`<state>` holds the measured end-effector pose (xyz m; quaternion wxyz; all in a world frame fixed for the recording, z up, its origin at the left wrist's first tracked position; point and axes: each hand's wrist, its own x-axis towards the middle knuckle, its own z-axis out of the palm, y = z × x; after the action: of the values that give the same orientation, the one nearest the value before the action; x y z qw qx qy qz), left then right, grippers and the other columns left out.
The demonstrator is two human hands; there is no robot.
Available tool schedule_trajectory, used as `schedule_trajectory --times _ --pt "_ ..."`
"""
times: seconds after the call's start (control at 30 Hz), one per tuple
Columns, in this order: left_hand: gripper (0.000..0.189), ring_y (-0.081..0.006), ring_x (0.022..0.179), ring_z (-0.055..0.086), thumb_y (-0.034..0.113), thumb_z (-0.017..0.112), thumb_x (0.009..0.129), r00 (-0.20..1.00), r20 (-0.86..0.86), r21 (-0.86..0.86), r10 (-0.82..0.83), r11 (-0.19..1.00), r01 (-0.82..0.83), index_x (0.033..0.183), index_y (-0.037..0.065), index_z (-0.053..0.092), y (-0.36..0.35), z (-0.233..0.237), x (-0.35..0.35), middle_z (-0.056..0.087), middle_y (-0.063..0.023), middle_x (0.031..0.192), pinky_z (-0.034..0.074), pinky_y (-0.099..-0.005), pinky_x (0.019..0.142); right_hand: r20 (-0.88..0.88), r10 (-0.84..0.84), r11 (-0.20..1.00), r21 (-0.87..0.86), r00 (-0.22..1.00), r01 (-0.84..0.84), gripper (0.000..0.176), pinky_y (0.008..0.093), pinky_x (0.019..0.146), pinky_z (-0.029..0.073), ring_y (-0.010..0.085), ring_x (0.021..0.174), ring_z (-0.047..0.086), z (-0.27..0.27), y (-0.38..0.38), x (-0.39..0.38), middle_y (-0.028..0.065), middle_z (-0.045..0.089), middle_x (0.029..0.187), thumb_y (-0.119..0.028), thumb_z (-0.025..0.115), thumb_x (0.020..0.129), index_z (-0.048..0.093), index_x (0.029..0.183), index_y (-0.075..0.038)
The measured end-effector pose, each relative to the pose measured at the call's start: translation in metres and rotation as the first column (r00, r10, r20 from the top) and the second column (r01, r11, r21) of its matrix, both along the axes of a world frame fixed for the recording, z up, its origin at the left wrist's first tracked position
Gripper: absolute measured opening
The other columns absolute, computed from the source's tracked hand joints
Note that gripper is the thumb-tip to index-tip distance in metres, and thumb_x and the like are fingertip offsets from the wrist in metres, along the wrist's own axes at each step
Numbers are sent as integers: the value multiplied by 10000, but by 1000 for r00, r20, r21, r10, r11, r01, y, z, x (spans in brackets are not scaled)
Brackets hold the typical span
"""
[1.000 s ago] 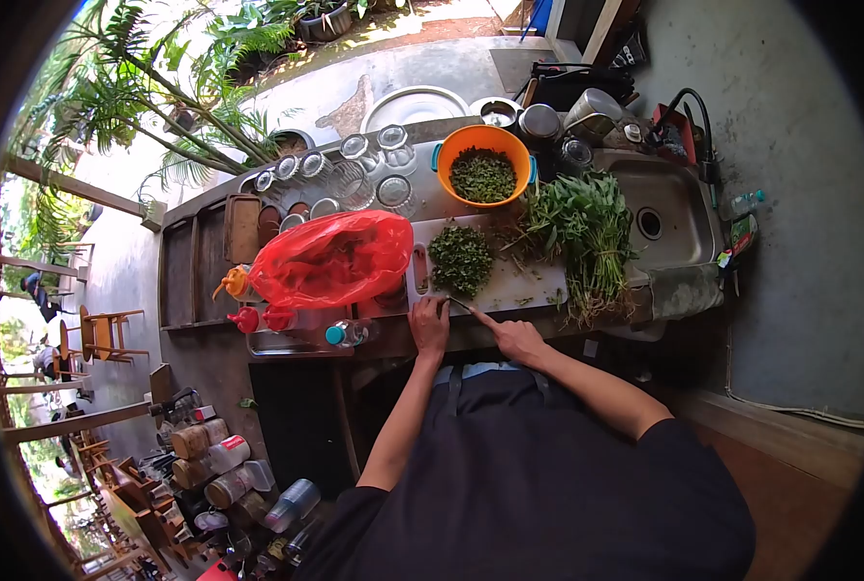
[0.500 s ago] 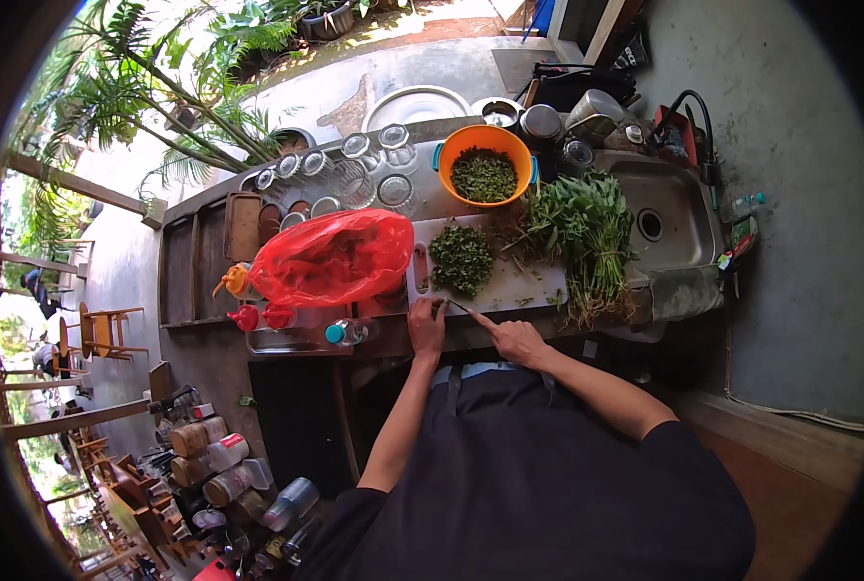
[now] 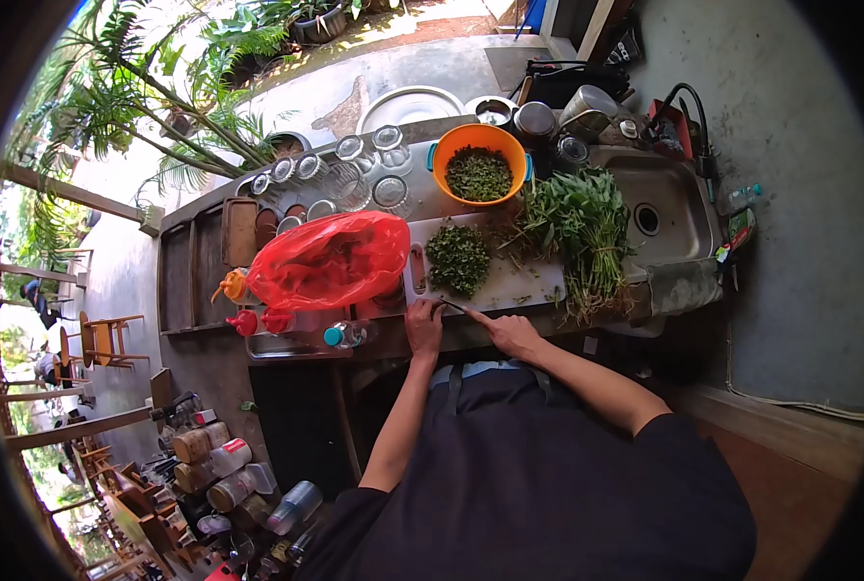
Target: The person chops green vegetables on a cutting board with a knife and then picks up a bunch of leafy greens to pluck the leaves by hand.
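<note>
My right hand [image 3: 512, 335] is wrapped round the handle of a knife [image 3: 456, 306], its blade pointing left along the near edge of the white cutting board [image 3: 537, 288]. At the blade's tip my left hand [image 3: 424, 324] is closed, fingers pinched together; anything between them is too small to make out. Just beyond lies a heap of chopped greens [image 3: 458, 261] on the board. Uncut leafy stalks [image 3: 592, 228] with roots cover the board's right end. An orange basin [image 3: 439, 170] behind the board contains more chopped greens.
A red plastic bag [image 3: 330, 261] and a teal-capped bottle [image 3: 347, 335] are on the left. Several glass jars [image 3: 390, 194] stand behind the bag. To the right is a metal sink [image 3: 679, 218] with a black faucet [image 3: 705, 136].
The whole view has shifted slightly left. Both hands keep nearly the same place at the board's near edge, with the knife still in my right hand.
</note>
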<state>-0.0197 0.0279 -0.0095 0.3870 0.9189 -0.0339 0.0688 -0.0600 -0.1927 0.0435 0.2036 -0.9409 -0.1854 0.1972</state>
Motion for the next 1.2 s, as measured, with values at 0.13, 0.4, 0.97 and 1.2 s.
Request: schedule_trajectory --times 0.13,0.4,0.97,1.2 --pt "90 -292 911 617 135 721 832 999 33 4 -7 1000 6 912 93 723 2 6 -1 663 -68 903 447 -420 828 -24 9 999 -38 1000 -10 767 527 604 516 390 654 653 -1 -5 -5 190 664 740 -134 465 939 133 1577 -400" --pt "120 -265 916 615 170 727 838 999 37 28 -23 999 22 937 102 723 3 5 -6 663 -49 916 437 -406 809 -48 -26 998 -49 998 24 677 515 702 521 385 807 665 15 -13 4 203 674 990 -203 481 986 179 1581 -319" --pt "198 -235 920 616 242 788 787 999 25 66 -21 998 19 917 103 732 8 14 -9 658 -31 912 439 -383 812 149 -71 986 162 986 47 226 516 732 508 396 877 649 6 -36 27 132 655 1006 -263 552 972 554 1165 -144" --pt "187 -252 936 617 230 779 797 1000 0 77 -30 997 30 919 101 722 3 14 -5 666 -36 935 434 -408 842 117 -133 984 130 984 118 225 503 768 505 400 913 635 8 -34 51 127 633 1043 -263 564 969 552 1162 -148"
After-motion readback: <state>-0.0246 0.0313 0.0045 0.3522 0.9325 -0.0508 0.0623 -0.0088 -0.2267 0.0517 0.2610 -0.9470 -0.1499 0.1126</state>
